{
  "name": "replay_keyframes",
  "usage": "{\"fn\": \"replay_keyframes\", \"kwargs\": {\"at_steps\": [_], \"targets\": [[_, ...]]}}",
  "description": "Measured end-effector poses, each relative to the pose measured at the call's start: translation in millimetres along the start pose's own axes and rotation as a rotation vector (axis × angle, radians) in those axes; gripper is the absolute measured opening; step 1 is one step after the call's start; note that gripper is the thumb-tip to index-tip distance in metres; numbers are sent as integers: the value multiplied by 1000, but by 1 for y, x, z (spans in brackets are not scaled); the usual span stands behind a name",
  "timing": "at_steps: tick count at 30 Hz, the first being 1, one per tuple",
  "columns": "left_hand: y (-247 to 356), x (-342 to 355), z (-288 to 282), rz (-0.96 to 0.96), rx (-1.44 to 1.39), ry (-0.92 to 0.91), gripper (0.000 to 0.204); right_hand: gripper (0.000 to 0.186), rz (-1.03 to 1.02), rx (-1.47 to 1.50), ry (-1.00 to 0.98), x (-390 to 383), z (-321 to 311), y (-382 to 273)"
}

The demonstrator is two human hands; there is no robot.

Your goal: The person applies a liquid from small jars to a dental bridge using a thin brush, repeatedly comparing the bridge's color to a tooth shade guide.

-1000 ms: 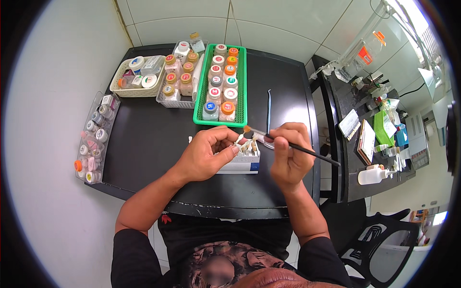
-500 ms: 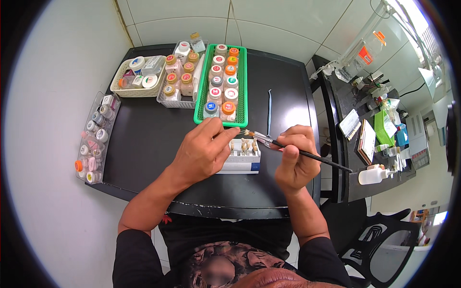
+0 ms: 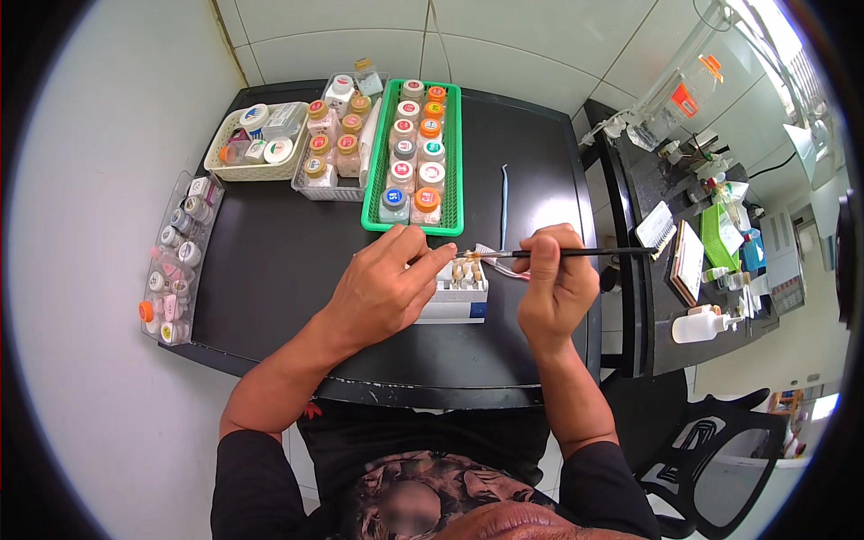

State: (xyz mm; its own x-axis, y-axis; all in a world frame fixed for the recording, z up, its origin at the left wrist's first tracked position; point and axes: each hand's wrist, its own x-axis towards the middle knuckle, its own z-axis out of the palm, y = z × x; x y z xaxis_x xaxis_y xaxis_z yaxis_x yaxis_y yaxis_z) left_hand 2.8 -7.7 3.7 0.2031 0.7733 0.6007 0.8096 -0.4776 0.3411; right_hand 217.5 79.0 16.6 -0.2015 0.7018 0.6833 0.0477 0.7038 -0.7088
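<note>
- The black table (image 3: 270, 270) is the largest thing here, and the hands are working above its near half.
- The green basket (image 3: 457, 180) stands beyond the hands, with its long side going away from the person; it holds two rows of jars (image 3: 430, 174).
- The left hand (image 3: 382, 274) has its back upward, and its fingers stretch to the right, curled and close together. Whether they pinch something small at the tips, I cannot tell.
- The right hand (image 3: 556, 283) is raised from the wrist, with thumb and fingers closed around the brush.
- The white box (image 3: 454, 310), partly covered by the left hand, carries small beige tabs (image 3: 463, 273) in a row.
- The black brush (image 3: 607, 251) lies nearly level across the view, bristles to the left, just beside the left fingertips and over the box; its handle end points right.
- The blue tool (image 3: 504, 207) rests beyond the brush, its long axis pointing away.
</note>
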Motion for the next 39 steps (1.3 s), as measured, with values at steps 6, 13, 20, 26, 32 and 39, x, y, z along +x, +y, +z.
{"fn": "replay_keyframes", "kwargs": {"at_steps": [6, 13, 20, 26, 32, 39], "targets": [[1, 1, 0, 17, 2, 1, 44, 23, 44, 4, 16, 1, -3, 2], [4, 1, 1, -6, -19, 5, 46, 19, 52, -33, -20, 3, -5, 4], [3, 1, 2, 0, -35, 14, 50, 25, 132, 31, 62, 5, -8, 4], [6, 0, 0, 28, -50, 42, 56, 22, 23, -80, -39, 4, -9, 9], [6, 1, -1, 57, -37, 51, 48, 19, 8, 5, 13, 3, -8, 8], [6, 1, -2, 73, -59, 54, 48, 19, 129, 50, 77, 6, -8, 4]]}}
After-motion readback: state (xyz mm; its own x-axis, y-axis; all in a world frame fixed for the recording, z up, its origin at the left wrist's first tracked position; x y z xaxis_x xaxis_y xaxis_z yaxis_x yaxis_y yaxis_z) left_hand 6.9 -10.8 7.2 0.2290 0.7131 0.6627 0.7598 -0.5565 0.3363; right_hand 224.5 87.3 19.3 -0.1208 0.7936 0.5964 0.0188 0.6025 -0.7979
